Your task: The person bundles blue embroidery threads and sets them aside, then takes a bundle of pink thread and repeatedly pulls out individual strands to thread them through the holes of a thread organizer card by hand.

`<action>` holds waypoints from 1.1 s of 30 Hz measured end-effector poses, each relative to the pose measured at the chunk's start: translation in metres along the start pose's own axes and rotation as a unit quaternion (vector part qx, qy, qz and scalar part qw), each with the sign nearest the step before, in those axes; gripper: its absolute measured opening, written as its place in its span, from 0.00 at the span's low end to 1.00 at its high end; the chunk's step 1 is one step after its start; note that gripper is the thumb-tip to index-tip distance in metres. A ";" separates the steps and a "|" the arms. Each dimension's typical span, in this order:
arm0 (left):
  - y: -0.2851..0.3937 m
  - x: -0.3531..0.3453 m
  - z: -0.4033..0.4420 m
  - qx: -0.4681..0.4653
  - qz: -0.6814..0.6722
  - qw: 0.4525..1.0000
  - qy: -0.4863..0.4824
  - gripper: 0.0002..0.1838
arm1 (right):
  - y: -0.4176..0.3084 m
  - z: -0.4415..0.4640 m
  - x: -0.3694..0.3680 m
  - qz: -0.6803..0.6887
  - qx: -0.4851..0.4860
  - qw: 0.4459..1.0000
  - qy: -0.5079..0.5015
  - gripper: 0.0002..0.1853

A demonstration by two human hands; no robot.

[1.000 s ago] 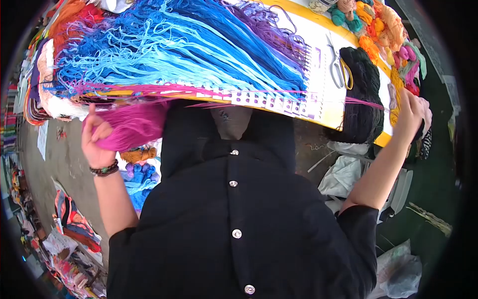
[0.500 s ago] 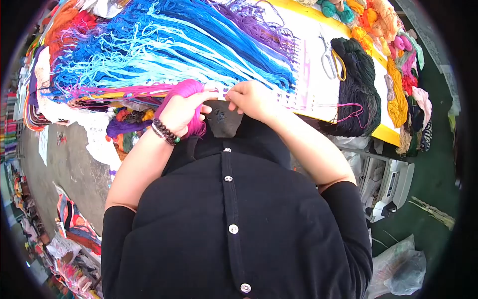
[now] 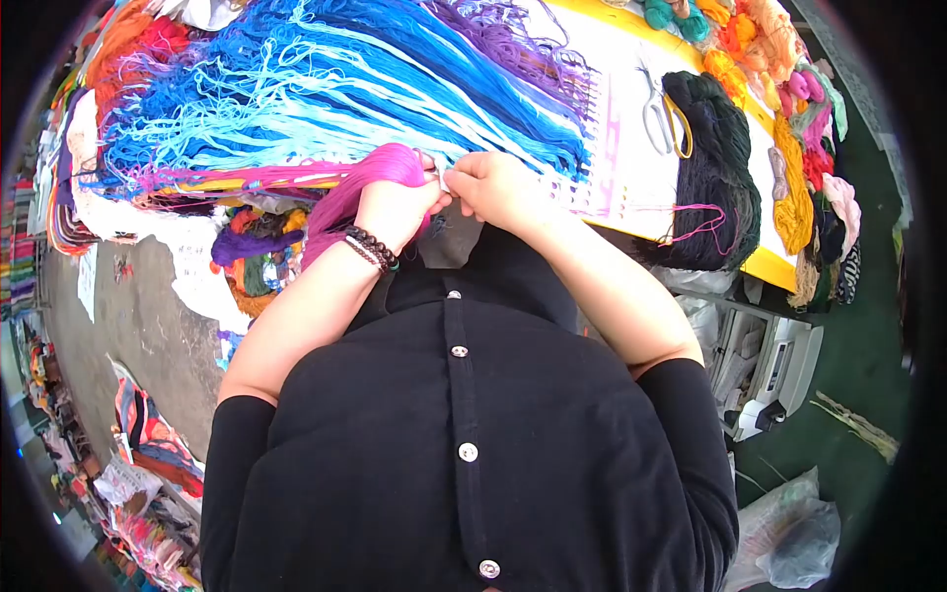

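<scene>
Magenta thread (image 3: 345, 202) hangs in a thick bundle over and around my left hand (image 3: 400, 202), whose fingers are closed on it. Close beside it, at the table's front edge, my right hand (image 3: 485, 187) is pinched; what lies between its fingertips is too small to make out. Rows of blue thread (image 3: 345, 79) spread over the table just beyond both hands. A white card with punched holes (image 3: 612, 178) lies along the edge, and a loose magenta loop (image 3: 702, 225) rests on the black skein (image 3: 710, 168).
Scissors (image 3: 656, 118) lie beside the black skein. Yellow skeins (image 3: 792, 187) and other coloured skeins line the table's right end. Below the right edge stands a grey and white machine (image 3: 769, 365). A plastic bag (image 3: 789, 538) is on the floor.
My right hand has come from the far right to the middle. My left hand has moved right with the magenta bundle, and the two hands are now close together.
</scene>
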State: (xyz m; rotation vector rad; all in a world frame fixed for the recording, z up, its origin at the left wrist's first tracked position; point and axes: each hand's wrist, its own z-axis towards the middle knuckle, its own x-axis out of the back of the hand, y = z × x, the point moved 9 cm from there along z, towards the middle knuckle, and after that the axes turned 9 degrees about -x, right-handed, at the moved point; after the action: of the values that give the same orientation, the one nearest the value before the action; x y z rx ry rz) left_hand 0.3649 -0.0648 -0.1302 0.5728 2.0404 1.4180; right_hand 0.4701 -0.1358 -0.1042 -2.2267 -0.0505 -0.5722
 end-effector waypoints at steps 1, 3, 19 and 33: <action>0.005 0.001 0.001 -0.021 0.043 0.999 -0.015 0.12 | -0.002 -0.001 0.001 -0.012 0.009 1.000 0.000 0.13; 0.014 0.005 0.003 -0.058 0.136 0.988 -0.039 0.12 | 0.002 -0.003 0.002 -0.023 0.015 1.000 0.000 0.12; 0.044 -0.015 -0.006 -0.134 0.152 0.972 -0.117 0.19 | 0.013 -0.005 0.005 0.306 -0.008 0.951 -0.044 0.06; 0.167 0.252 -0.028 -0.184 -0.185 0.930 0.258 0.20 | 0.001 -0.005 0.000 0.008 0.053 0.999 0.013 0.12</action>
State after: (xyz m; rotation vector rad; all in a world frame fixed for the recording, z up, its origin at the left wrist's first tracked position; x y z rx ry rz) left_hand 0.1629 0.1340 -0.0207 -0.3674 2.0247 1.7711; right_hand 0.4685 -0.1400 -0.1023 -2.1157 -0.0495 -0.5760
